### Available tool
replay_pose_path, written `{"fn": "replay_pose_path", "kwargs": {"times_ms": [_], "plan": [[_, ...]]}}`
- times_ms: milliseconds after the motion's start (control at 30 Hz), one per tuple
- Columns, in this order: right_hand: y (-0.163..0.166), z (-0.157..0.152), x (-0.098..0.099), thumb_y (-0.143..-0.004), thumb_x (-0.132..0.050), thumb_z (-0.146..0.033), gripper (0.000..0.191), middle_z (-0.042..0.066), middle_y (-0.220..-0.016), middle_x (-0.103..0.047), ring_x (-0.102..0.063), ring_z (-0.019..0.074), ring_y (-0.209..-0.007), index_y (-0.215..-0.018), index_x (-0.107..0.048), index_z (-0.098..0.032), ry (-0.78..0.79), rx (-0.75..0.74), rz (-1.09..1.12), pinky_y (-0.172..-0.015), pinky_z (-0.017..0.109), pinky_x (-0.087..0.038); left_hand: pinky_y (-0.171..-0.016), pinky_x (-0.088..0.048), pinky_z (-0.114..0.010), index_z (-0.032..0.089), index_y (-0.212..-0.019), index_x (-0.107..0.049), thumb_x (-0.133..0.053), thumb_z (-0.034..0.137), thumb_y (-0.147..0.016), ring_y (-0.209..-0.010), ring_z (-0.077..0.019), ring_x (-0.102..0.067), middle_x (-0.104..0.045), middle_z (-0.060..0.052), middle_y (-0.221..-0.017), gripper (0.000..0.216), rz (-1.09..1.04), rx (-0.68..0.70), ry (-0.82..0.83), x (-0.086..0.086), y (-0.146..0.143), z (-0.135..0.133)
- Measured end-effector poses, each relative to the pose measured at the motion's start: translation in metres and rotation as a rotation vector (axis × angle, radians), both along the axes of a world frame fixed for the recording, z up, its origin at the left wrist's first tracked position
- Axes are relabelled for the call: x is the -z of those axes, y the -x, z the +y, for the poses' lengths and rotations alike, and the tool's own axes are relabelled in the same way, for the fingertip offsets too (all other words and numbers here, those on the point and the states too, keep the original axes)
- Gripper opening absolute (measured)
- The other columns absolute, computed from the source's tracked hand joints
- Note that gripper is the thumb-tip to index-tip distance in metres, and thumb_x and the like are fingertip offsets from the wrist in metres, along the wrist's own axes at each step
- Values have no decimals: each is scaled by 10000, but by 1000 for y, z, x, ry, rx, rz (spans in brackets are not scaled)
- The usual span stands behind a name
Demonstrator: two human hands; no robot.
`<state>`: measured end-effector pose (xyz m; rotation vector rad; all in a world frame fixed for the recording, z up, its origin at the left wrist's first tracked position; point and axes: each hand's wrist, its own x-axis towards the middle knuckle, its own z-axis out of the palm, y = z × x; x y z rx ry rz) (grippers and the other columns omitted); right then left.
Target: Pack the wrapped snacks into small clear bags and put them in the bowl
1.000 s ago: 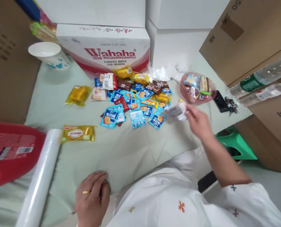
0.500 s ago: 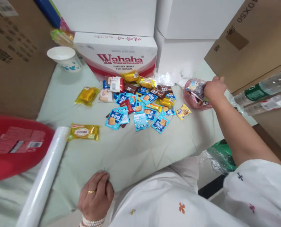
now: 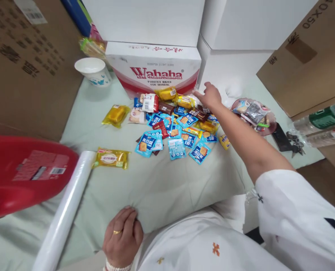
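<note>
My right hand reaches over the back of a pile of wrapped snacks, its fingers apart and nothing visible in them. Just below its fingertips lie a yellow-wrapped cake and another yellow packet. Light-blue snack sachets, dark brown cocoa packets and a red packet make up much of the heap. A pink transparent bowl full of packets stands to the right of my forearm. At the near table edge rests my left hand, fingers curled closed, with no object showing in it.
A Wahaha water carton stands behind the snacks. Left are a paper cup, a red plastic object and a white roll. Right are keys, a black flat object and plastic bottles.
My right hand has left the bowl and moved left to the back of the snack pile. The packets in the bowl remain there. My left hand rests as before; the view has shifted slightly.
</note>
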<state>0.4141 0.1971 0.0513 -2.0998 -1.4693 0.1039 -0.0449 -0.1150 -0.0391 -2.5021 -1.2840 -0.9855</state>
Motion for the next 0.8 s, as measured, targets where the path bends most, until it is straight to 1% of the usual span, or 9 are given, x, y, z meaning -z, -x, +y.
{"fn": "replay_pose_path", "kwargs": {"times_ms": [100,200,267,333,400,433,567,700,800], "plan": [[14,22,7,-935,-651,-408,355,146,-1024,-716,-652,308,-1038,-1131,-690,-114,-12,-29,93,-977,453,-481,-929,-560,-408,180,-983,-688,-645,44,-829,-1008,-264,-705,-720,-103,-1005,210,-184,-7,179,-8,4,-4],[31,-3,-6,-970,-573,-326,236,78,-902,-712,-666,238,-897,-1005,-721,-146,-176,-150,256,-875,377,-519,-835,-563,-350,204,-959,-703,-642,167,-889,-944,-221,-692,-701,-82,-1014,100,-440,-110,455,-23,4,-9],[50,-49,-16,-977,-567,-343,226,28,-834,-691,-653,189,-754,-1031,-721,-187,-260,-290,384,-750,327,-532,-679,-538,-288,206,-949,-710,-640,298,-924,-805,-184,-666,-693,-59,-916,118,-628,-146,775,-34,-5,-8],[71,-109,-19,-974,-598,-363,192,1,-803,-678,-620,151,-613,-1022,-722,-225,-221,-457,477,-632,291,-515,-550,-473,-239,194,-954,-705,-647,440,-926,-663,-147,-608,-667,-37,-794,254,-838,-133,1167,-46,-25,2],[88,-170,-12,-977,-605,-296,135,5,-837,-693,-630,137,-598,-999,-728,-245,-195,-622,490,-622,284,-520,-489,-401,-199,175,-935,-693,-697,554,-868,-593,-109,-546,-650,-27,-756,385,-1023,-85,1471,-56,-54,22],[96,-197,-5,-979,-597,-251,140,12,-847,-704,-658,147,-651,-1013,-732,-254,-210,-690,457,-670,294,-537,-464,-362,-182,168,-909,-687,-698,608,-845,-560,-89,-511,-631,-18,-738,445,-1103,-50,1549,-60,-70,35],[117,-263,31,-950,-538,-99,309,64,-1003,-729,-709,185,-918,-1120,-730,-272,-259,-742,326,-785,304,-569,-414,-312,-164,175,-1030,-695,-724,723,-744,-636,-102,-585,-677,-56,-943,619,-1202,142,1660,-64,-131,86],[120,-285,49,-893,-472,-16,432,79,-1049,-707,-699,175,-925,-1140,-728,-262,-244,-703,232,-768,285,-576,-422,-324,-172,158,-862,-668,-852,570,-657,-533,-84,-506,-589,22,-638,496,-1118,209,1580,-49,-164,110],[114,-295,53,-860,-485,7,420,77,-1078,-706,-701,172,-966,-1082,-735,-248,-249,-642,289,-811,291,-576,-444,-329,-180,161,-799,-635,-875,520,-624,-511,-68,-495,-619,18,-657,466,-1188,199,1545,-38,-165,112]]}}
